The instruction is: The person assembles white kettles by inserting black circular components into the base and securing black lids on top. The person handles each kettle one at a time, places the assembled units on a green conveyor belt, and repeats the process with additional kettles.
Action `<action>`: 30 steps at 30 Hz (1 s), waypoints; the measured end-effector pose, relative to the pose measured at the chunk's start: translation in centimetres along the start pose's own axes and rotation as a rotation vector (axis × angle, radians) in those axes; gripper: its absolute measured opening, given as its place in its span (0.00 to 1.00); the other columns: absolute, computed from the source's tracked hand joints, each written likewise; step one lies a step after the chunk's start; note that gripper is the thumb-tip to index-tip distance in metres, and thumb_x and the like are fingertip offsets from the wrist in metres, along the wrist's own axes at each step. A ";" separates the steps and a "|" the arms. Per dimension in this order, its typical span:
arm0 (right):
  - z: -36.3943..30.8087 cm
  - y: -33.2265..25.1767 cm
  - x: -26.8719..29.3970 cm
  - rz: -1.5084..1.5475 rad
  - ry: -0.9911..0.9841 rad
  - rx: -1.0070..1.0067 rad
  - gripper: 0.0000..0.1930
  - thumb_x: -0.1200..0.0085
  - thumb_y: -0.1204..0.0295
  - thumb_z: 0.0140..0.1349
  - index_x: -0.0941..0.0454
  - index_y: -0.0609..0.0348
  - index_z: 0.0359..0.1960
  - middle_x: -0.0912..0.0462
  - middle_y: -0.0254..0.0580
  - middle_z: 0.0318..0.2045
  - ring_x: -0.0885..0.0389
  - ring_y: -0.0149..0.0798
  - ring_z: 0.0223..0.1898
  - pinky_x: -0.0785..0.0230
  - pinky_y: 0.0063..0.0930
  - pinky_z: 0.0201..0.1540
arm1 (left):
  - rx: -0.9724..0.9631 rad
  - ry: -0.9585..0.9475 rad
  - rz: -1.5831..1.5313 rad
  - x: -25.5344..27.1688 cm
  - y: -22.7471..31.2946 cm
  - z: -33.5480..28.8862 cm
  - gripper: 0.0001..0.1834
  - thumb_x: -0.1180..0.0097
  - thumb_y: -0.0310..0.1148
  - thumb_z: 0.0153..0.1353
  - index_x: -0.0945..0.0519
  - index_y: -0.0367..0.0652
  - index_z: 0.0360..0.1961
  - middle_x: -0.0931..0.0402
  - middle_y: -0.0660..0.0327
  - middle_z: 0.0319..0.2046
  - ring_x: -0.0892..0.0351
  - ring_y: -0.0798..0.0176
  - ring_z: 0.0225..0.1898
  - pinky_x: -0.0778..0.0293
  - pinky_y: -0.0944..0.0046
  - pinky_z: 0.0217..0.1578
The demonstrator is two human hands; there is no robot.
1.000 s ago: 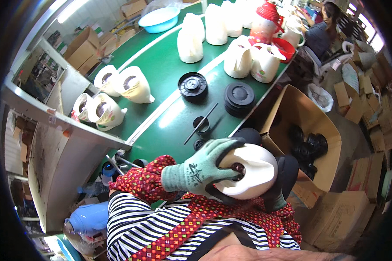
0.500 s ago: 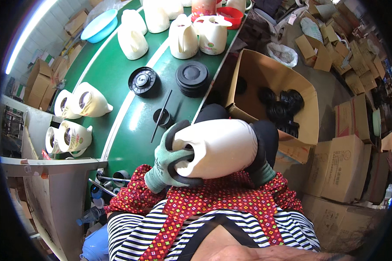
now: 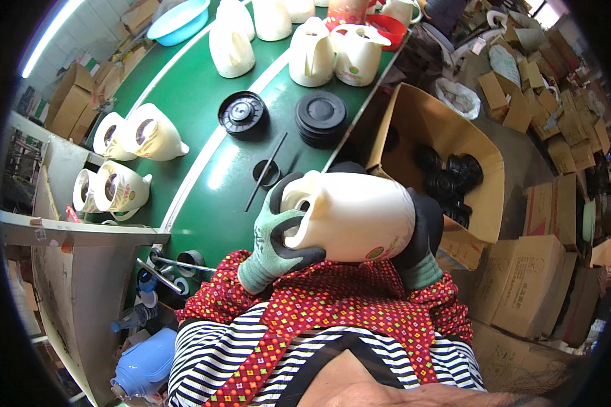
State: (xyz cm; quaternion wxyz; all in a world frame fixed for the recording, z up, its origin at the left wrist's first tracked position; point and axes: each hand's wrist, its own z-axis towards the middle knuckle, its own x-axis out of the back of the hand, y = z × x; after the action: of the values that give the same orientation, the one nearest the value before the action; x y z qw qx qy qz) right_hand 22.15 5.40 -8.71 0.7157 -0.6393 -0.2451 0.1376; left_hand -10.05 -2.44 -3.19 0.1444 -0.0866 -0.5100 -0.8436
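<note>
A cream-white jug (image 3: pixel 363 216) lies on its side in front of my chest, held between both hands. My left hand (image 3: pixel 278 234), in a green and dark grey glove, grips the spout end, fingers spread around the opening. At the other end my right hand (image 3: pixel 424 234) wraps round the jug's base; most of those fingers are hidden behind it. Beyond, on the green bench (image 3: pixel 207 241), a thin black rod (image 3: pixel 265 173) lies across a small black cup (image 3: pixel 269 178). Farther back are a stack of black round lids (image 3: pixel 320 117) and a ribbed black ring part (image 3: pixel 242 112).
Several white jugs (image 3: pixel 311 54) stand at the far end near a red basin (image 3: pixel 389 30); more jugs (image 3: pixel 157 136) rest at the left. An open carton (image 3: pixel 478 183) with black parts stands at the right, beside stacked boxes (image 3: pixel 523 278). A metal frame (image 3: pixel 88 234) juts in at the left.
The jug has been rolled in my hands, so a printed mark now shows low on its side and its spout faces me. The view has shifted slightly.
</note>
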 end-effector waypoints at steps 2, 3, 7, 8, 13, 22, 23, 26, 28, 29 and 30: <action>1.5 -1.5 1.3 0.108 0.014 -0.160 0.27 0.55 0.62 0.84 0.38 0.62 0.78 0.28 0.48 0.74 0.29 0.41 0.74 0.39 0.40 0.77 | 0.027 0.049 0.070 -0.4 0.7 -0.1 0.41 0.14 0.49 0.39 0.15 0.45 0.55 0.41 0.30 0.75 0.34 0.28 0.74 0.34 0.36 0.71; 2.3 -2.0 1.9 0.142 0.032 -0.082 0.26 0.54 0.64 0.83 0.35 0.63 0.76 0.24 0.48 0.71 0.26 0.42 0.70 0.35 0.40 0.75 | -0.014 0.048 0.105 -0.9 0.9 -0.1 0.41 0.15 0.50 0.41 0.18 0.44 0.55 0.45 0.29 0.77 0.37 0.27 0.75 0.35 0.35 0.72; 4.2 -2.2 5.5 -0.091 0.009 0.057 0.20 0.53 0.67 0.82 0.27 0.65 0.69 0.16 0.48 0.62 0.16 0.43 0.61 0.25 0.38 0.67 | -0.043 0.093 -0.009 -3.2 1.5 -0.1 0.56 0.10 0.53 0.38 0.30 0.43 0.63 0.52 0.29 0.79 0.49 0.28 0.81 0.43 0.33 0.75; 4.4 -2.0 6.3 -0.254 0.021 -0.006 0.20 0.53 0.66 0.83 0.25 0.65 0.67 0.15 0.47 0.61 0.15 0.43 0.59 0.24 0.38 0.65 | -0.060 0.086 0.083 -3.7 1.6 0.1 0.60 0.10 0.56 0.38 0.34 0.41 0.65 0.55 0.30 0.80 0.51 0.31 0.82 0.46 0.33 0.77; 4.7 -1.1 6.2 0.660 0.155 -0.436 0.32 0.61 0.45 0.84 0.19 0.63 0.63 0.12 0.48 0.56 0.15 0.39 0.57 0.24 0.36 0.64 | -0.006 0.070 -0.101 -6.1 2.6 1.8 0.76 0.10 0.54 0.41 0.49 0.29 0.79 0.37 0.34 0.72 0.34 0.36 0.75 0.33 0.44 0.72; 3.6 -2.8 7.5 0.292 0.284 -0.355 0.25 0.54 0.53 0.84 0.17 0.64 0.60 0.10 0.45 0.50 0.12 0.37 0.49 0.20 0.35 0.58 | 0.020 -0.066 -0.096 -7.9 2.8 2.1 0.72 0.11 0.48 0.43 0.47 0.32 0.80 0.33 0.38 0.71 0.28 0.37 0.71 0.30 0.43 0.70; 3.5 -2.7 8.0 0.013 0.311 -0.230 0.25 0.53 0.52 0.83 0.16 0.64 0.58 0.09 0.43 0.49 0.12 0.34 0.48 0.20 0.34 0.56 | -0.007 -0.099 -0.002 -7.8 2.5 1.7 0.72 0.11 0.48 0.43 0.47 0.32 0.80 0.33 0.38 0.71 0.28 0.36 0.71 0.30 0.42 0.71; 4.0 -1.6 9.1 -0.102 0.384 -0.119 0.23 0.46 0.55 0.81 0.11 0.65 0.42 0.09 0.35 0.33 0.15 0.25 0.35 0.21 0.29 0.42 | -0.157 -0.320 0.042 -5.9 0.0 0.8 0.67 0.13 0.47 0.47 0.44 0.32 0.79 0.38 0.38 0.75 0.35 0.33 0.76 0.32 0.41 0.72; 4.6 -1.1 9.8 0.129 0.435 -0.247 0.18 0.39 0.59 0.77 0.10 0.65 0.40 0.09 0.35 0.32 0.14 0.27 0.33 0.22 0.29 0.40 | -0.108 -0.317 0.147 -2.8 -2.7 -0.4 0.67 0.14 0.47 0.47 0.44 0.33 0.80 0.41 0.37 0.77 0.40 0.34 0.78 0.34 0.42 0.74; 4.7 -0.9 9.8 -0.027 0.388 -0.230 0.18 0.36 0.60 0.75 0.10 0.66 0.38 0.09 0.33 0.31 0.15 0.27 0.33 0.23 0.28 0.39 | 0.004 -0.235 0.358 -0.8 -4.6 -0.9 0.68 0.14 0.44 0.44 0.44 0.36 0.81 0.40 0.37 0.76 0.39 0.34 0.77 0.36 0.44 0.75; 4.8 -1.0 9.8 -0.222 0.413 -0.260 0.18 0.33 0.60 0.73 0.10 0.66 0.36 0.10 0.31 0.30 0.16 0.26 0.32 0.24 0.27 0.39 | 0.121 -0.145 0.559 1.2 -6.7 -1.5 0.69 0.13 0.41 0.41 0.44 0.39 0.82 0.39 0.36 0.75 0.38 0.34 0.77 0.39 0.45 0.76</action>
State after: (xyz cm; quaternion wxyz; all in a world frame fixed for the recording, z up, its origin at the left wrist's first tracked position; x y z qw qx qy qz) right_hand 27.78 14.32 -5.72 0.6733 -0.7094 -0.1782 -0.1079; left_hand -13.42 -1.01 -9.07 0.3393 -0.2750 -0.5246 -0.7308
